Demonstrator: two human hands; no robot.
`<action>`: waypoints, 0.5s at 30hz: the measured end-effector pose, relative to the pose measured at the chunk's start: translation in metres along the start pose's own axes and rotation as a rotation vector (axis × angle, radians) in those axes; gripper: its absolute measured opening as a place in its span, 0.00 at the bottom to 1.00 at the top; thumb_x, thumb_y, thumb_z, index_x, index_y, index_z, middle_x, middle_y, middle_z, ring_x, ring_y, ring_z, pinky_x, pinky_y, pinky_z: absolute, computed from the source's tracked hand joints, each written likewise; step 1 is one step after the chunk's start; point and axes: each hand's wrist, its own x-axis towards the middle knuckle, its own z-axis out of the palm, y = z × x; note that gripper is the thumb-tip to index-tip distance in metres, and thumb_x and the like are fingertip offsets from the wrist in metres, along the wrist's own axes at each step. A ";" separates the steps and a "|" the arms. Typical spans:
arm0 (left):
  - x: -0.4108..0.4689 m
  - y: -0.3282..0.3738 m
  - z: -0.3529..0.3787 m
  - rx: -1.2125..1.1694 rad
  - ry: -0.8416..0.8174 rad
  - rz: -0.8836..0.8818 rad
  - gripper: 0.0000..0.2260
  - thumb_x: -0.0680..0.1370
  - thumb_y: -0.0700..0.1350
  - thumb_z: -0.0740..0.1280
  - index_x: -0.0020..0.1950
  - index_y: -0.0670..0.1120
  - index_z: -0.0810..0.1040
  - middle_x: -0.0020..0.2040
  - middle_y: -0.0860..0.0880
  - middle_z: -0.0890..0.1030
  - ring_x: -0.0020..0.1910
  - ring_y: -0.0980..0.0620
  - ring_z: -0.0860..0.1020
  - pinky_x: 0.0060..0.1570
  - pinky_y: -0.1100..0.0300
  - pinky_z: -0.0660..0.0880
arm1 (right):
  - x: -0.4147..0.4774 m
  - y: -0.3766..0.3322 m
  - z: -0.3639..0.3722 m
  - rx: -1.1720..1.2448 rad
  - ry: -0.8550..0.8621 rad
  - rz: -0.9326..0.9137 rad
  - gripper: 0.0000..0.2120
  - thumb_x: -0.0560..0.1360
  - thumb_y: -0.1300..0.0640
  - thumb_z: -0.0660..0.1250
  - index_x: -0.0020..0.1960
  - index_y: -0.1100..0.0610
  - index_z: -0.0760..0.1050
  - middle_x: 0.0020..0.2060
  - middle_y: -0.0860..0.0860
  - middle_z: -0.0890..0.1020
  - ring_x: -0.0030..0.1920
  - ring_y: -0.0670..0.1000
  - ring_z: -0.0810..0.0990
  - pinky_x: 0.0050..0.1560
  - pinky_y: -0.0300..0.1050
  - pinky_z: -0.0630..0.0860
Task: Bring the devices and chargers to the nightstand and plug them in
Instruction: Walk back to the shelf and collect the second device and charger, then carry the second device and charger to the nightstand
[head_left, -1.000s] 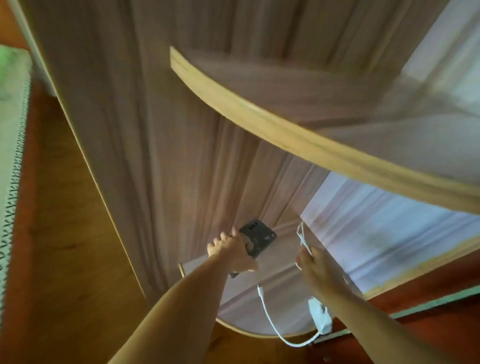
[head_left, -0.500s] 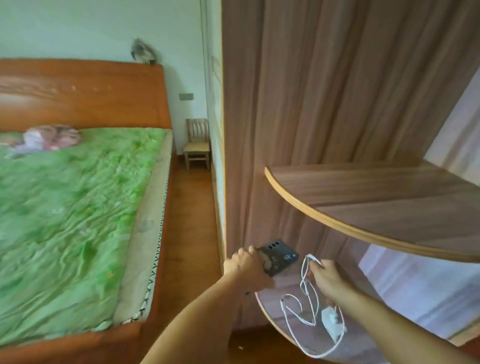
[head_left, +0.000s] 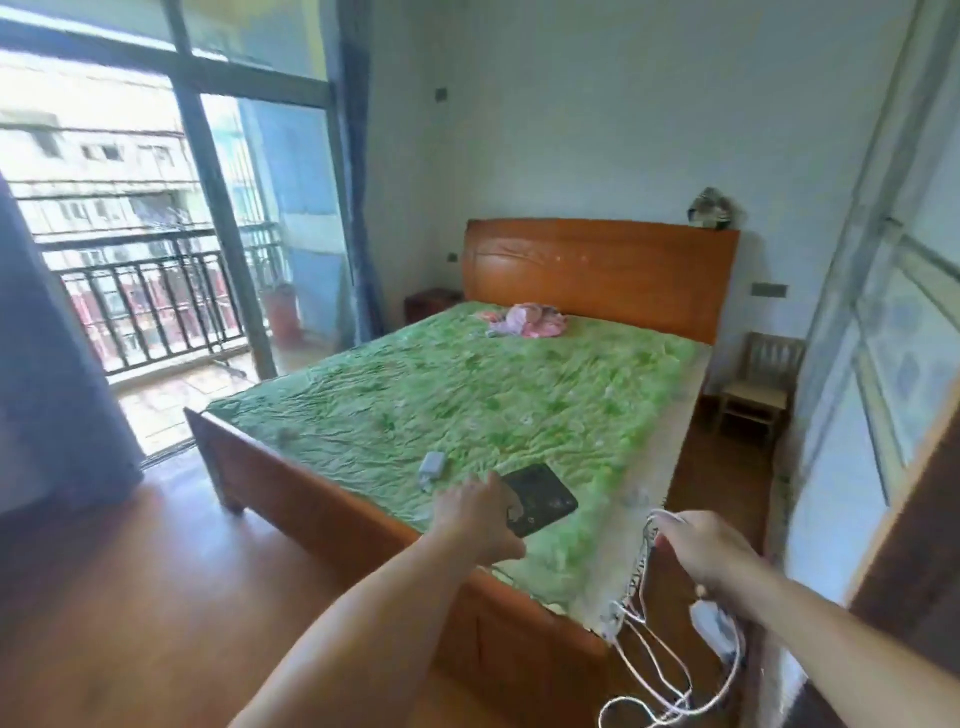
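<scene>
Wooden bed (head_left: 332, 519) on the wood floor (head_left: 130, 597), green cover (head_left: 493, 405) spread across it — a small grey charger (head_left: 432, 464) lies near the foot end, a pink bundle (head_left: 527, 320) (cloth, it seems) up by the headboard (head_left: 602, 270).

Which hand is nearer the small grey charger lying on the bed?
Left. The left hand, holding the dark phone, is just right of the grey charger; the right hand is farther right.
</scene>
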 end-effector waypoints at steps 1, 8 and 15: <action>-0.007 -0.029 -0.008 0.006 0.022 -0.045 0.34 0.61 0.58 0.69 0.64 0.48 0.66 0.55 0.46 0.75 0.54 0.44 0.76 0.44 0.53 0.68 | -0.001 -0.025 0.016 -0.003 -0.028 -0.028 0.18 0.78 0.51 0.61 0.33 0.58 0.76 0.22 0.52 0.71 0.24 0.53 0.70 0.23 0.38 0.63; -0.065 -0.247 -0.047 0.035 0.128 -0.331 0.36 0.60 0.60 0.69 0.65 0.49 0.66 0.58 0.47 0.75 0.58 0.44 0.75 0.55 0.48 0.69 | -0.017 -0.193 0.158 0.012 -0.201 -0.226 0.18 0.80 0.50 0.60 0.38 0.60 0.77 0.19 0.49 0.65 0.21 0.50 0.64 0.24 0.37 0.62; -0.101 -0.446 -0.069 0.026 0.235 -0.462 0.36 0.56 0.66 0.68 0.60 0.53 0.67 0.51 0.50 0.75 0.49 0.49 0.75 0.48 0.53 0.75 | -0.046 -0.335 0.301 -0.040 -0.292 -0.389 0.18 0.80 0.52 0.59 0.36 0.59 0.77 0.22 0.51 0.67 0.23 0.52 0.66 0.24 0.38 0.64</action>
